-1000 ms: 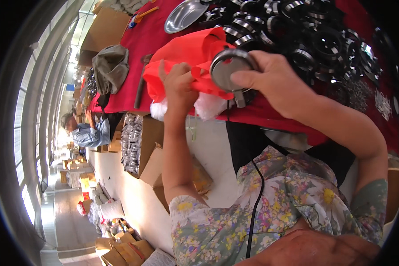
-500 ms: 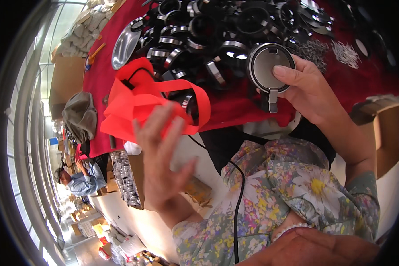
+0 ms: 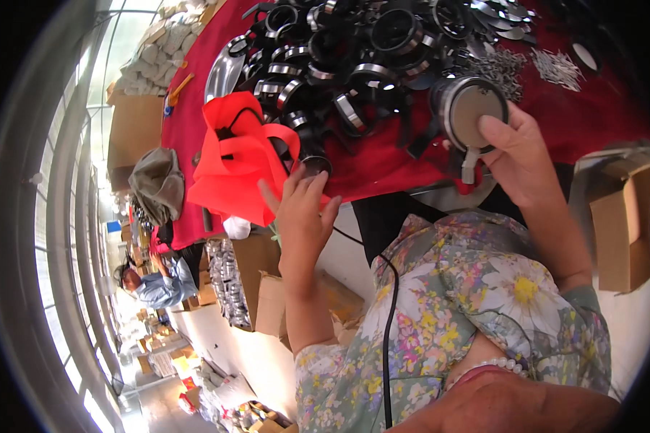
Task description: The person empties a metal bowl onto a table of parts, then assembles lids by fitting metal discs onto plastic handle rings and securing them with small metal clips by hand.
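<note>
The right hand held the round lid above the surface, while the left hand was at the bag with fingers spread; the step seemed handling this lid, the next move needing steady grip.

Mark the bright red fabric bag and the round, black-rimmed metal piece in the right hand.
Bright red fabric bag [image 3: 227, 180], head view: middle of its side.
Round, black-rimmed metal piece [image 3: 471, 112], head view: its flat grey face.
</note>
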`<action>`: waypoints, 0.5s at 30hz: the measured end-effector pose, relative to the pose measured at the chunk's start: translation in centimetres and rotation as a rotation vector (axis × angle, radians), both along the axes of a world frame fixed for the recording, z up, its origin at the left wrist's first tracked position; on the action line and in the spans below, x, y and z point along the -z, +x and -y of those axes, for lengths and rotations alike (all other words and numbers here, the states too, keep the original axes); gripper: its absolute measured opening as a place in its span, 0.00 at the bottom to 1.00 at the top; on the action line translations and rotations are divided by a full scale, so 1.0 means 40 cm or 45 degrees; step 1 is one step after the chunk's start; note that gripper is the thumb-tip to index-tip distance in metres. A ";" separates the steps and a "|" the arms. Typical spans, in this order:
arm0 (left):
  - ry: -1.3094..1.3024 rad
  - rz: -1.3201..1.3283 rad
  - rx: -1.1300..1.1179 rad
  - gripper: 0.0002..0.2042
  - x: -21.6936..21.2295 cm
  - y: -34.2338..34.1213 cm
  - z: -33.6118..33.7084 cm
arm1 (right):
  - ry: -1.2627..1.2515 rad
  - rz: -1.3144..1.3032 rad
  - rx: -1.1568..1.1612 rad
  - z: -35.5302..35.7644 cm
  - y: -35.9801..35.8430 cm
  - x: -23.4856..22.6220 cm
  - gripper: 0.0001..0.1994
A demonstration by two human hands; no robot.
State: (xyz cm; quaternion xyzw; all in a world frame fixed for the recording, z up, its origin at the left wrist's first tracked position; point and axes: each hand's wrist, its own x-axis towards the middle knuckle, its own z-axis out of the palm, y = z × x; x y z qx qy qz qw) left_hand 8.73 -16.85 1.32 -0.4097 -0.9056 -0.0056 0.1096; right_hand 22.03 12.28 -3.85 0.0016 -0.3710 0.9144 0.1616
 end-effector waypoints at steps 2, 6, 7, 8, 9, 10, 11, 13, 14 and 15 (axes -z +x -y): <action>0.139 0.019 0.028 0.22 -0.006 0.033 -0.010 | -0.082 0.009 0.002 0.015 0.002 -0.004 0.18; 0.683 0.371 0.286 0.29 -0.013 0.119 -0.099 | -0.052 0.005 -0.071 0.041 0.006 -0.031 0.19; 0.991 0.699 0.367 0.33 -0.002 0.140 -0.132 | -0.044 -0.001 -0.085 0.049 0.012 -0.039 0.19; 1.180 1.075 0.346 0.42 0.005 0.165 -0.161 | -0.038 -0.024 -0.100 0.057 0.020 -0.045 0.19; 1.164 1.157 0.369 0.44 0.013 0.172 -0.187 | -0.001 0.028 -0.090 0.068 0.027 -0.049 0.19; 1.190 1.227 0.390 0.40 0.019 0.180 -0.209 | 0.040 0.060 -0.079 0.078 0.034 -0.051 0.20; 1.286 1.516 0.381 0.37 0.022 0.191 -0.222 | 0.075 0.088 -0.062 0.086 0.041 -0.052 0.20; 1.360 1.908 0.317 0.27 0.025 0.205 -0.241 | 0.211 0.175 0.033 0.097 0.050 -0.049 0.20; 1.346 1.841 0.280 0.24 0.026 0.211 -0.247 | 0.264 0.215 0.088 0.098 0.055 -0.046 0.19; 1.324 1.817 0.284 0.24 0.027 0.214 -0.255 | 0.368 0.236 0.118 0.094 0.062 -0.042 0.19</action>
